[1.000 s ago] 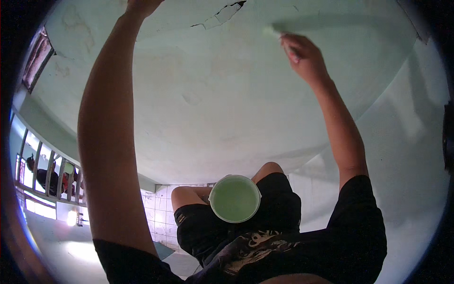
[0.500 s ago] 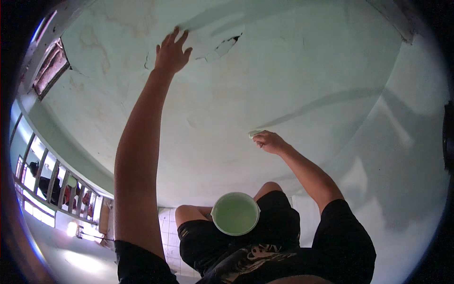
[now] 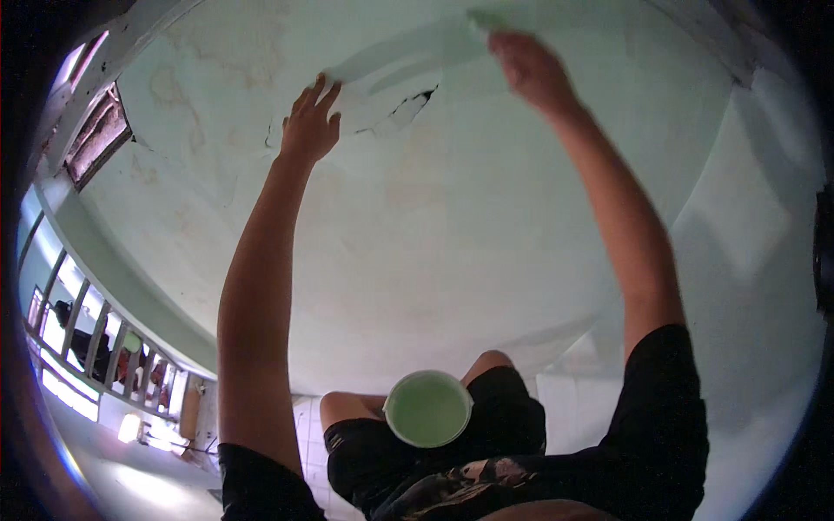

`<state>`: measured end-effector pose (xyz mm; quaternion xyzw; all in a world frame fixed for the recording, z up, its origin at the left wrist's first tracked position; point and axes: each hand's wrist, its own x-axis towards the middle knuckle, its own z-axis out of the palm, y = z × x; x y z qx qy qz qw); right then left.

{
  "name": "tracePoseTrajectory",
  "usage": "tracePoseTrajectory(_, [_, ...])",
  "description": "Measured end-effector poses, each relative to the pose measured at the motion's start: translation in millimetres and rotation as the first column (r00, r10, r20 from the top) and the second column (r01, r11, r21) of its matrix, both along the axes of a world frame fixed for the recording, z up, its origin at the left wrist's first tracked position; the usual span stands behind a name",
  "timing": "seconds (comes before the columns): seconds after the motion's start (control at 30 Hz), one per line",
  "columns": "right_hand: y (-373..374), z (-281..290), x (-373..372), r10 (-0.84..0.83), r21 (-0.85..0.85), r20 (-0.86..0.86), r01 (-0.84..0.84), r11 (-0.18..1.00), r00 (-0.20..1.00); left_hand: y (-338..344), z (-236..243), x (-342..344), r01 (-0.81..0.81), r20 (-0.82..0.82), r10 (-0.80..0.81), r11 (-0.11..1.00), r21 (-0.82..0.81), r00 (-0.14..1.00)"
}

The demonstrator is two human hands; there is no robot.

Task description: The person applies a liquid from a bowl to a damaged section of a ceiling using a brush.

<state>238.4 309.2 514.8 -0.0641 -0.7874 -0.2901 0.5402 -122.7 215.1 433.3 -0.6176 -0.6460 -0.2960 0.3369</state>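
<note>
My left hand (image 3: 310, 126) rests on the pale green wall (image 3: 417, 234), fingers stretched and spread, just left of a crack (image 3: 413, 106) where the surface has broken open. Higher up and to the right, my right hand (image 3: 532, 74) is closed around a small pale-green tool (image 3: 485, 19), smeared by motion, so its exact kind is unclear. Its end is at or close to the wall. Below, over my lap, a round white bucket (image 3: 388, 421) contains pale green liquid; what supports it is hidden.
A framed opening (image 3: 97, 139) breaks the wall at upper left. Railing bars (image 3: 95, 339) run along the left, with a person in dark clothing (image 3: 82, 343) beyond them. A lit lamp (image 3: 129, 427) glows below. Another wall (image 3: 747, 286) meets this one at right, and white floor tiles (image 3: 311, 434) show beneath.
My right hand has swept upward from the middle of the wall to near the top, carrying the pale-green tool. My left hand remains against the wall. The view has shifted slightly.
</note>
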Motion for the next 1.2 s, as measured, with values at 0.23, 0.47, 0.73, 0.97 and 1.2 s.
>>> tracePoseTrajectory(0.23, [-43.5, -107.6, -11.6, 0.264, -0.6, 0.469, 0.085, 0.795, 0.843, -29.5, 4.5, 1.0, -0.103, 0.027, 0.109, 0.981, -0.163, 0.994])
tracePoseTrajectory(0.47, [-3.9, 93.7, -7.2, 0.039, -0.434, 0.329, 0.114, 0.894, 0.944, -35.2, 16.7, 25.2, -0.133, 0.042, 0.142, 0.976, -0.17, 0.989])
tracePoseTrajectory(0.73, [-23.2, 119.3, -39.5, -0.02, 0.178, 0.134, -0.004, 0.984, 0.991, -35.4, 2.1, 6.5, -0.082, 0.032, 0.086, 0.991, -0.105, 0.996])
tracePoseTrajectory(0.97, [3.7, -33.1, -17.7, 0.01, -0.082, 0.236, 0.01, 0.997, 0.972, -27.1, 1.2, 4.3, -0.056, 0.044, 0.064, 0.984, -0.171, 0.997])
tracePoseTrajectory(1.2, [-99.1, -299.3, 26.9, 0.133, -0.502, 0.088, -0.071, 0.862, 0.987, -84.0, -122.2, 40.0, 0.327, 0.021, -0.331, 0.938, 0.118, 0.943])
